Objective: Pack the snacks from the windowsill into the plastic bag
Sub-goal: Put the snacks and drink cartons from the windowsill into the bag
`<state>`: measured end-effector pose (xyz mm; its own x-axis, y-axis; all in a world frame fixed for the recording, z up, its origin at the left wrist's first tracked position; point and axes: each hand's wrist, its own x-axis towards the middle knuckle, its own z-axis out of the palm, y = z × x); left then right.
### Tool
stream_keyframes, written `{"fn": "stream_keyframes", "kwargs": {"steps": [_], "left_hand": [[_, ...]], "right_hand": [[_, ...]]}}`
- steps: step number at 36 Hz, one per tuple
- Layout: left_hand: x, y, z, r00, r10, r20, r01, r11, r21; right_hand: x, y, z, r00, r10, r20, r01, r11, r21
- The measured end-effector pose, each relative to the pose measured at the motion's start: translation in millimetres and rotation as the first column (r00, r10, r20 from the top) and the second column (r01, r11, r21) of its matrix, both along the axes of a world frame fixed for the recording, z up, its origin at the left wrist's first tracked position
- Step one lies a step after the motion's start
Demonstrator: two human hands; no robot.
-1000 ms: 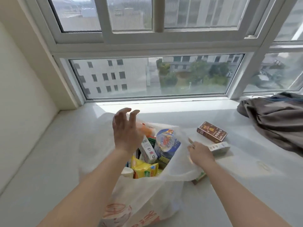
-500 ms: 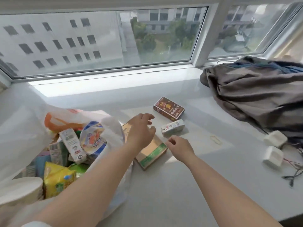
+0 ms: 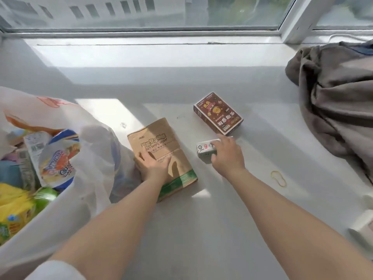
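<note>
- The windowsill [image 3: 201,229] is a broad white ledge running under the window frame [image 3: 141,32], lit in patches by sun.
- A grey-brown cloth [image 3: 335,110] lies crumpled in a heap at the right end of the ledge, well apart from the snacks.
- The plastic bag [image 3: 96,158], thin and white with orange print, stands open at the left; it already holds several packets, among them a round blue-rimmed tub [image 3: 58,158] and a yellow packet [image 3: 14,207].
- A flat brown cardboard box [image 3: 159,142] with a green end lies on the ledge just beside the bag, touching its side.
- The left hand [image 3: 155,166] rests on the near half of that cardboard box, fingers fairly straight and spread flat on top, the thumb off to the right; it presses rather than grips.
- A dark brown snack box [image 3: 218,113] lies flat, face up, beyond and to the right of the cardboard box, near the small carton but seemingly apart from it.
- The right hand [image 3: 226,156] is curled over a small white carton [image 3: 205,148], fingers wrapped round its far end, holding it on the ledge between the two boxes.
- A yellow rubber band [image 3: 278,178] lies loose to the right of the right wrist.
- Small white objects [image 3: 363,221] sit at the right edge, too cropped to identify.
</note>
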<state>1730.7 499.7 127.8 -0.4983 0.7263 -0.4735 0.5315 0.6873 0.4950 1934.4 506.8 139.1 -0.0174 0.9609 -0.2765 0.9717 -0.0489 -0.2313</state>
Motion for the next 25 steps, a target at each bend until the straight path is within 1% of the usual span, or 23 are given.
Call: {"fn": "stream_keyframes", "kwargs": {"steps": [1, 3, 7, 10, 11, 12, 13, 14, 15, 16, 17, 18, 20, 23, 25], "left_hand": [[0, 1, -3, 1.0, 0.012, -0.017, -0.011, 1.0, 0.013], [-2, 4, -9, 0.998, 0.041, -0.048, -0.04, 0.999, 0.033], [-2, 6, -14, 0.992, 0.05, -0.117, -0.054, 0.998, -0.037], [-4, 10, -18, 0.988, 0.079, -0.135, -0.086, 0.995, -0.047], [-5, 12, -19, 0.987, 0.086, -0.135, -0.094, 0.994, -0.053], [-6, 15, -19, 0.987, 0.093, -0.132, -0.102, 0.992, -0.069], [-7, 17, -19, 0.987, 0.099, -0.125, -0.11, 0.99, -0.084], [-8, 20, -18, 0.988, 0.106, -0.113, -0.118, 0.988, -0.101], [-9, 22, -17, 0.988, 0.11, -0.11, -0.122, 0.986, -0.115], [-8, 24, -16, 0.988, 0.107, -0.11, -0.121, 0.984, -0.131], [-7, 25, -17, 0.99, 0.094, -0.105, -0.109, 0.983, -0.149], [-5, 25, -18, 0.993, 0.077, -0.085, -0.09, 0.981, -0.171], [2, 19, -22, 0.998, 0.062, -0.002, -0.061, 0.975, -0.213], [3, 9, -28, 0.986, 0.11, 0.123, -0.083, 0.975, -0.204], [-2, 7, -28, 0.971, 0.11, 0.21, -0.066, 0.976, -0.207]], "right_hand": [[-1, 4, -5, 1.0, 0.02, -0.003, -0.02, 1.0, 0.005], [-3, 11, -13, 0.996, 0.084, 0.041, -0.083, 0.996, -0.017], [-3, 21, -24, 0.962, 0.195, 0.19, -0.174, 0.977, -0.12], [-6, 29, -27, 0.935, 0.253, 0.25, -0.215, 0.962, -0.171], [-8, 31, -28, 0.941, 0.242, 0.235, -0.199, 0.961, -0.192], [-9, 32, -30, 0.963, 0.19, 0.194, -0.148, 0.966, -0.212], [-9, 32, -32, 0.989, 0.082, 0.125, -0.051, 0.97, -0.238], [-10, 31, -33, 0.997, -0.079, 0.024, 0.083, 0.957, -0.279], [-10, 30, -33, 0.959, -0.268, -0.094, 0.223, 0.914, -0.338], [-12, 29, -33, 0.872, -0.447, -0.202, 0.338, 0.846, -0.411], [-14, 27, -33, 0.758, -0.584, -0.289, 0.412, 0.773, -0.481], [-18, 25, -34, 0.665, -0.662, -0.346, 0.443, 0.722, -0.531], [-26, 17, -35, 0.575, -0.722, -0.386, 0.459, 0.675, -0.578], [-30, -1, -37, 0.466, -0.791, -0.398, 0.512, 0.607, -0.607], [-26, -18, -41, 0.361, -0.837, -0.411, 0.526, 0.546, -0.652]]}}
